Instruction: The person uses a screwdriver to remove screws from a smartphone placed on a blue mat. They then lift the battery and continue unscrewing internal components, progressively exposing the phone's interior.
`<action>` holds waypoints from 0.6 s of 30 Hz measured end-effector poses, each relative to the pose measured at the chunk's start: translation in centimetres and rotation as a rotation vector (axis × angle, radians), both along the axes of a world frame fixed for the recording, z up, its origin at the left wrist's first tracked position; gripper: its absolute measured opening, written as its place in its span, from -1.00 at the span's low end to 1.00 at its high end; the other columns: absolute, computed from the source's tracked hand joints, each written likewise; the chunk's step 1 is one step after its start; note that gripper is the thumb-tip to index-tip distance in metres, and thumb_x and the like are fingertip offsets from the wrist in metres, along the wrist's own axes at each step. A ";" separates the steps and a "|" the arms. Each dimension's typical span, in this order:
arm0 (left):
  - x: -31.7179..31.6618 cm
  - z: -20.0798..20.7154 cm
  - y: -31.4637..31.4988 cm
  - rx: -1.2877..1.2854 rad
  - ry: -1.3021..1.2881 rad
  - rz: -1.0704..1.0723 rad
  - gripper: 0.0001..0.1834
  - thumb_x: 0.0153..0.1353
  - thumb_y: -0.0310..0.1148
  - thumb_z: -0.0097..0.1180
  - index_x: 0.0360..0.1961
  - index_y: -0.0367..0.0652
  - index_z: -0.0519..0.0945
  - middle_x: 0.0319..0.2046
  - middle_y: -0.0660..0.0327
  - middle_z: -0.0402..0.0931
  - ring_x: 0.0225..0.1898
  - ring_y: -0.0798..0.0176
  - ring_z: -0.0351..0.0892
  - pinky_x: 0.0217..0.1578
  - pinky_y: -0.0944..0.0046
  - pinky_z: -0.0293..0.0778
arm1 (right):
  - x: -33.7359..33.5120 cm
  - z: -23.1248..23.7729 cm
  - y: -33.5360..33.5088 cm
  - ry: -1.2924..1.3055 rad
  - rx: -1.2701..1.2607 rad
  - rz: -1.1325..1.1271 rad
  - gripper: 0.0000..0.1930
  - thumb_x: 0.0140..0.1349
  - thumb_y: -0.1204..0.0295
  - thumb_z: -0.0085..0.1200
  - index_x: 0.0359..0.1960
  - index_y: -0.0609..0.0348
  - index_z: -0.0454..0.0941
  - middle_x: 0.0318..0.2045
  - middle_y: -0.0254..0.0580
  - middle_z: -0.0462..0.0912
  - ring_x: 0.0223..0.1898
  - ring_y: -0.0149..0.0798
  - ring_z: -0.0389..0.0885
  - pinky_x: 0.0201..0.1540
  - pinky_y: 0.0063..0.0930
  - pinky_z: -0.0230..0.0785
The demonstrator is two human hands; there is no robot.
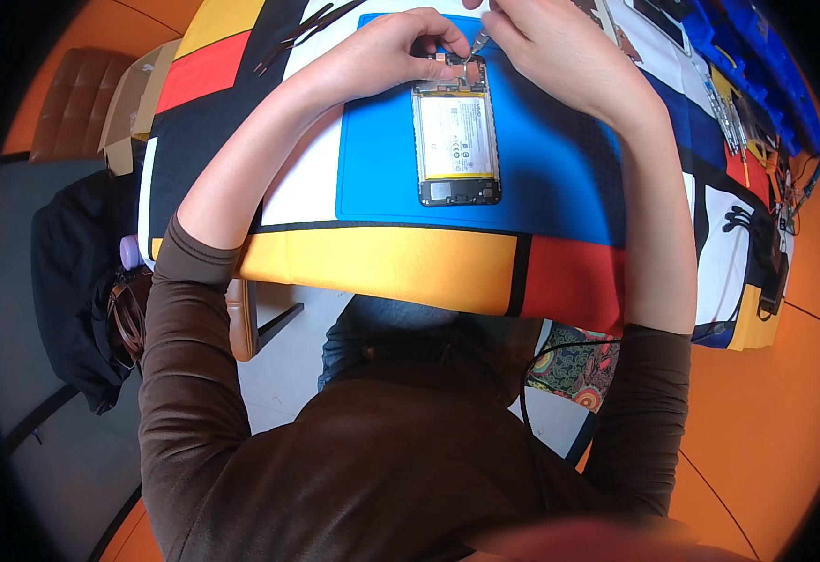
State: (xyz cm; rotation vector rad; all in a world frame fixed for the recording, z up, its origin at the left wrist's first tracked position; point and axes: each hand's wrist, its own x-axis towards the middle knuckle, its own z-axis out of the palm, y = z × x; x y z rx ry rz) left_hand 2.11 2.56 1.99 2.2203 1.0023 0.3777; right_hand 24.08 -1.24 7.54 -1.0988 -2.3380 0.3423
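Note:
An opened smartphone (457, 136) lies face down on a blue work mat (560, 178), its white battery (457, 138) and circuit board exposed. My left hand (401, 56) is at the phone's far end, thumb on the board's left side and fingers curled by the top edge, closed on that end. Pinched in my right hand (546, 47) is a slim silver pointed tool (478, 41). Its tip reaches down to the top of the board; the hand hides its upper part, so its exact kind is unclear.
Dark thin tools (312, 33) lie left of the mat. Along the right stand blue bins (757, 66), with slim metal tools (730, 122) and black cables (743, 220) nearby. The tablecloth's yellow front edge (382, 267) hangs before me. A brown chair (82, 103) and cardboard box (134, 112) are far left.

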 end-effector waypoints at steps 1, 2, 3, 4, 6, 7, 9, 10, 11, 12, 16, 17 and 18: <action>0.0 0.0 0.0 -0.005 0.011 0.007 -0.68 0.29 -0.23 0.36 -0.02 -0.11 0.63 -0.21 0.24 0.65 -0.15 0.29 0.59 -0.06 0.26 0.49 | -0.1 -0.1 0.0 -0.036 0.016 -0.036 -0.80 0.46 0.39 -0.08 -0.13 0.30 0.48 -0.25 0.21 0.60 -0.14 0.20 0.60 -0.01 -0.05 0.41; 0.0 -0.1 0.0 -0.010 -0.005 0.005 -0.69 0.29 -0.24 0.37 -0.02 -0.11 0.63 -0.21 0.24 0.65 -0.15 0.29 0.59 -0.06 0.26 0.49 | -0.2 -0.2 0.1 -0.072 0.032 -0.071 -0.81 0.47 0.40 -0.09 -0.12 0.29 0.48 -0.26 0.21 0.60 -0.14 0.19 0.60 -0.01 -0.05 0.41; 0.0 -0.2 0.1 -0.014 -0.022 0.003 -0.69 0.28 -0.25 0.37 -0.02 -0.12 0.63 -0.21 0.24 0.65 -0.15 0.29 0.58 -0.06 0.26 0.49 | -0.3 -0.2 0.1 -0.108 0.047 -0.107 -0.81 0.47 0.40 -0.10 -0.11 0.28 0.48 -0.26 0.20 0.59 -0.13 0.18 0.60 0.00 -0.06 0.41; 0.0 -0.3 0.1 -0.019 -0.038 0.001 -0.69 0.28 -0.26 0.37 -0.02 -0.12 0.63 -0.21 0.24 0.65 -0.15 0.30 0.58 -0.06 0.26 0.49 | -0.3 -0.3 0.2 -0.102 0.074 -0.108 -0.80 0.47 0.39 -0.10 -0.10 0.28 0.48 -0.24 0.19 0.60 -0.12 0.18 0.60 0.01 -0.07 0.41; 0.0 -0.4 0.2 -0.027 -0.055 -0.007 -0.69 0.28 -0.26 0.38 -0.03 -0.12 0.63 -0.21 0.24 0.65 -0.15 0.30 0.58 -0.07 0.27 0.48 | -0.3 -0.4 0.2 -0.091 0.130 -0.109 -0.79 0.48 0.38 -0.11 -0.08 0.27 0.48 -0.21 0.18 0.60 -0.09 0.17 0.59 0.03 -0.08 0.41; 0.0 -0.5 0.2 -0.030 -0.063 -0.012 -0.69 0.28 -0.27 0.38 -0.03 -0.12 0.63 -0.22 0.24 0.65 -0.16 0.30 0.58 -0.07 0.27 0.48 | -0.2 -0.4 0.2 -0.097 0.112 -0.084 -0.78 0.48 0.36 -0.10 -0.06 0.27 0.49 -0.19 0.18 0.61 -0.08 0.17 0.59 0.03 -0.07 0.41; 0.0 -0.5 0.3 0.001 -0.018 -0.007 -0.69 0.27 -0.27 0.38 -0.02 -0.12 0.63 -0.21 0.24 0.65 -0.16 0.31 0.57 -0.07 0.28 0.48 | 0.1 -0.4 0.1 -0.107 0.074 -0.034 -0.75 0.48 0.34 -0.07 -0.02 0.28 0.51 -0.15 0.19 0.63 -0.05 0.19 0.59 0.05 -0.05 0.41; 0.0 -0.5 0.3 0.016 0.005 -0.004 -0.69 0.27 -0.27 0.38 -0.02 -0.12 0.63 -0.21 0.24 0.65 -0.17 0.31 0.57 -0.07 0.28 0.48 | 0.2 -0.5 0.1 -0.095 0.098 -0.019 -0.75 0.48 0.34 -0.07 -0.02 0.27 0.51 -0.15 0.19 0.63 -0.06 0.19 0.59 0.05 -0.05 0.41; 0.0 -0.5 0.3 0.003 -0.007 -0.005 -0.69 0.28 -0.26 0.38 -0.02 -0.11 0.63 -0.21 0.24 0.65 -0.17 0.31 0.57 -0.08 0.28 0.48 | 0.2 -0.6 0.0 -0.083 0.123 -0.004 -0.75 0.48 0.33 -0.07 -0.02 0.27 0.52 -0.15 0.18 0.63 -0.06 0.20 0.59 0.05 -0.05 0.41; 0.0 -0.5 0.3 -0.009 -0.019 -0.005 -0.68 0.28 -0.26 0.38 -0.02 -0.11 0.63 -0.21 0.24 0.65 -0.17 0.31 0.57 -0.08 0.28 0.47 | 0.2 -0.7 -0.1 -0.071 0.147 0.011 -0.75 0.48 0.33 -0.06 -0.02 0.26 0.52 -0.15 0.18 0.63 -0.06 0.20 0.59 0.05 -0.05 0.41; 0.0 -0.5 0.3 -0.019 -0.030 0.003 -0.68 0.28 -0.24 0.38 -0.02 -0.11 0.63 -0.21 0.25 0.65 -0.17 0.31 0.57 -0.08 0.28 0.48 | -0.1 -1.0 0.2 -0.071 0.164 -0.114 -0.78 0.47 0.35 -0.08 -0.05 0.23 0.51 -0.19 0.17 0.61 -0.07 0.19 0.58 0.04 -0.06 0.41; 0.0 -0.5 0.2 -0.014 -0.025 0.003 -0.68 0.28 -0.23 0.38 -0.02 -0.11 0.63 -0.21 0.25 0.65 -0.17 0.31 0.57 -0.08 0.28 0.48 | -0.2 -1.0 0.3 -0.060 0.118 -0.113 -0.78 0.47 0.35 -0.08 -0.06 0.23 0.51 -0.19 0.16 0.61 -0.07 0.19 0.58 0.05 -0.06 0.41; 0.0 -0.5 0.2 -0.009 -0.021 0.004 -0.67 0.28 -0.22 0.38 -0.02 -0.11 0.63 -0.21 0.25 0.65 -0.16 0.30 0.57 -0.08 0.27 0.48 | -0.2 -0.9 0.4 -0.049 0.071 -0.113 -0.78 0.47 0.35 -0.09 -0.07 0.23 0.51 -0.19 0.16 0.61 -0.06 0.19 0.58 0.05 -0.06 0.40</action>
